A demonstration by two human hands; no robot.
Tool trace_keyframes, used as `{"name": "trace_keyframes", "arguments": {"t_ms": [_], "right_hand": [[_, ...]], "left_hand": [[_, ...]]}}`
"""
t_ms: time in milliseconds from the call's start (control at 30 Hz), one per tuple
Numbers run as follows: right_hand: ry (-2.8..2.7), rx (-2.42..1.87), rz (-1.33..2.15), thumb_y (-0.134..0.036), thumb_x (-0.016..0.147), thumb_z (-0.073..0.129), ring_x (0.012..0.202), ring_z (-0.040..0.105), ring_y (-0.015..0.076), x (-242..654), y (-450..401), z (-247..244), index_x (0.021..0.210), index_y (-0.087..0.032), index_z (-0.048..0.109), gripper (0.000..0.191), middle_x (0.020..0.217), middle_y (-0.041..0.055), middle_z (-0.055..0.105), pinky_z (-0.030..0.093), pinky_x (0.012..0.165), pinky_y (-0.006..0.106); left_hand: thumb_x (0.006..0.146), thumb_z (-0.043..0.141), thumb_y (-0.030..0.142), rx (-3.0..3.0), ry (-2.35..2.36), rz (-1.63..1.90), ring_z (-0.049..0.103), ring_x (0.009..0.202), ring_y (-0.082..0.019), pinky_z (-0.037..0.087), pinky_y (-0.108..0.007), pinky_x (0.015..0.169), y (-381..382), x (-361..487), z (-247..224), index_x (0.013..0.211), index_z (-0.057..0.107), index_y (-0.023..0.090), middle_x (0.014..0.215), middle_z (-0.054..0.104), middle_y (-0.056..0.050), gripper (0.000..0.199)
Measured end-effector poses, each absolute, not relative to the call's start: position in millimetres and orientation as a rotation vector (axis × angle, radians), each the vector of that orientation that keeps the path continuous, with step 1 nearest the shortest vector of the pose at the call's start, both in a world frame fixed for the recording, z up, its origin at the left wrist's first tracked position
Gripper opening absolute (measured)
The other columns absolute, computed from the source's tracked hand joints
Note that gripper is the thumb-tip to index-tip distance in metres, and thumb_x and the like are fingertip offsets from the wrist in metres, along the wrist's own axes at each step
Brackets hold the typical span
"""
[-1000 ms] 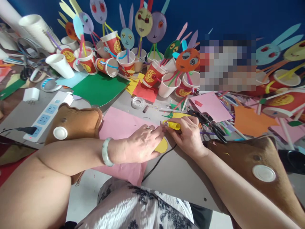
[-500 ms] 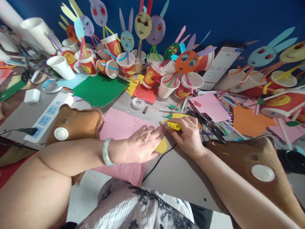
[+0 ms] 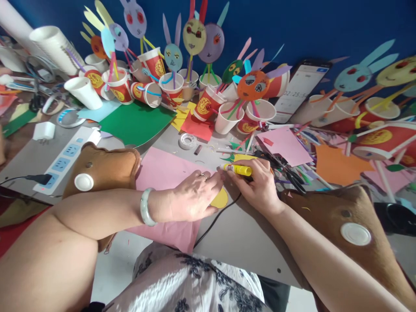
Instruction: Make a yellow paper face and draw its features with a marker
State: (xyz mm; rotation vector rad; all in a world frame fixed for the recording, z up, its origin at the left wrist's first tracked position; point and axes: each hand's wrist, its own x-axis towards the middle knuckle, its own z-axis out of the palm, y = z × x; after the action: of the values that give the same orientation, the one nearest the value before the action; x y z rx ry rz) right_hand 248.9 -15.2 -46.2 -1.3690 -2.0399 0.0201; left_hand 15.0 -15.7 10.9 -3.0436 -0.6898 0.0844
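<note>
My left hand (image 3: 196, 195) lies on a yellow paper disc (image 3: 220, 199), its fingers bent and pressing down at the disc's edge. Part of the disc is hidden beneath those fingers. In my right hand (image 3: 260, 184) is a yellow pen-like tube (image 3: 240, 169), held between thumb and fingers. The tube's pale tip points left and sits close to my left fingertips; whether it touches the paper I cannot tell. A large pink paper sheet (image 3: 162, 168) extends under my left hand and wrist. A black cable (image 3: 212, 223) runs across the table by the disc.
Paper cups with rabbit-faced figures (image 3: 253, 85) line the blue wall. Scissors (image 3: 294, 177), a tape roll (image 3: 187, 141), green card (image 3: 136, 121) and scraps lie ahead. Brown cushions (image 3: 338, 234) flank my arms. A power strip (image 3: 61, 160) is left; a phone (image 3: 302, 89) leans at the back.
The yellow tube has turned flatter and its rear end has swung a little to the right in my right hand. My left hand has stayed on the disc.
</note>
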Motion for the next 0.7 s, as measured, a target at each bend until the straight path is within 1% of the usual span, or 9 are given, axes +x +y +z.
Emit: {"name": "trace_keyframes", "arguments": {"t_ms": [100,200,300,400,567,700], "right_hand": [[-2.081,-1.348,0.055,-0.043,0.099,0.063,0.079,0.069,0.0248,249.6,-16.0,-44.3,0.098,-0.024,0.064,0.018,0.085,0.0044,0.075,0.046,0.086,0.044],[-2.136,-1.293,0.033,-0.038,0.098,0.065,0.075,0.068,0.0235,249.6,-15.3,-45.5,0.098,-0.024,0.065,0.014,0.082,0.0032,0.075,0.045,0.088,0.044],[-2.108,-1.335,0.022,-0.036,0.097,0.065,0.079,0.07,0.0253,249.4,-15.1,-47.4,0.102,-0.024,0.066,0.013,0.085,0.0042,0.076,0.046,0.089,0.045],[-2.032,-1.387,0.017,-0.038,0.096,0.066,0.083,0.07,0.027,249.3,-16.4,-46.8,0.103,-0.025,0.066,0.014,0.089,0.0057,0.077,0.047,0.087,0.045],[-2.13,-1.298,0.008,-0.035,0.096,0.066,0.077,0.068,0.0239,248.4,-16.5,-45.4,0.1,-0.024,0.064,0.011,0.083,0.0029,0.075,0.045,0.088,0.044],[-2.137,-1.316,-0.029,-0.033,0.097,0.065,0.08,0.068,0.0248,248.6,-15.0,-47.8,0.103,-0.025,0.066,0.011,0.083,0.0027,0.075,0.044,0.089,0.045]], "left_hand": [[0.107,0.045,0.042,-3.06,-0.7,0.087,0.063,0.121,-0.029,0.048,-0.039,0.098,-16.0,14.6,14.5,0.148,0.051,0.002,0.151,0.056,-0.023,0.058],[0.106,0.046,0.042,-3.062,-0.703,0.106,0.064,0.12,-0.03,0.049,-0.039,0.096,-16.2,14.7,17.4,0.146,0.054,0.001,0.15,0.057,-0.023,0.057],[0.106,0.048,0.043,-3.062,-0.708,0.076,0.063,0.123,-0.03,0.048,-0.039,0.099,-16.4,14.7,15.4,0.146,0.054,0.003,0.151,0.056,-0.023,0.057],[0.105,0.048,0.041,-3.066,-0.713,0.052,0.063,0.124,-0.031,0.048,-0.04,0.1,-16.6,14.3,12.4,0.149,0.051,0.003,0.154,0.053,-0.024,0.058],[0.106,0.046,0.042,-3.078,-0.706,0.074,0.064,0.122,-0.031,0.05,-0.041,0.099,-16.0,14.3,15.5,0.147,0.053,0.001,0.15,0.056,-0.025,0.058],[0.106,0.048,0.042,-3.09,-0.721,0.074,0.064,0.121,-0.031,0.05,-0.041,0.099,-15.5,15.3,15.0,0.146,0.054,0.002,0.15,0.057,-0.024,0.058]]}}
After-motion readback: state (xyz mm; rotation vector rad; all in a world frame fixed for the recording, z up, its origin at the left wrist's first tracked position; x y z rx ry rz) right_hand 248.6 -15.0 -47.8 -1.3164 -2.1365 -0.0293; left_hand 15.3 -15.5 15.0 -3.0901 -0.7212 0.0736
